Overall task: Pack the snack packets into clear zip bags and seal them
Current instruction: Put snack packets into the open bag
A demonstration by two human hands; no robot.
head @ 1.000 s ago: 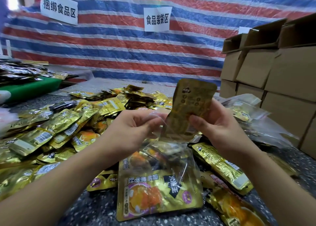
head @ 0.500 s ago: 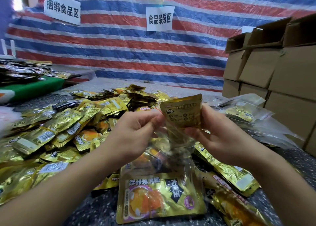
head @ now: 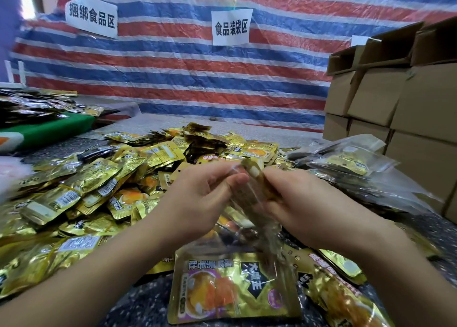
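Observation:
I hold a clear zip bag (head: 249, 230) upright in front of me. My left hand (head: 197, 198) pinches the left side of its mouth. My right hand (head: 294, 203) grips the right side together with a gold snack packet (head: 252, 171), whose top end alone sticks out of the mouth. At the bag's bottom lies a gold packet with an orange picture (head: 232, 289). A big heap of loose gold snack packets (head: 81, 195) covers the table to my left and behind my hands.
Filled clear bags (head: 351, 163) lie in a pile at the right. Stacked cardboard boxes (head: 405, 104) stand behind them. A green tray (head: 47, 131) with dark packets sits at the far left. A striped tarp (head: 197, 67) with paper signs hangs behind.
The gold packet in my right hand has slid down into the bag until only its top shows. Both hands have closed in on the bag's mouth.

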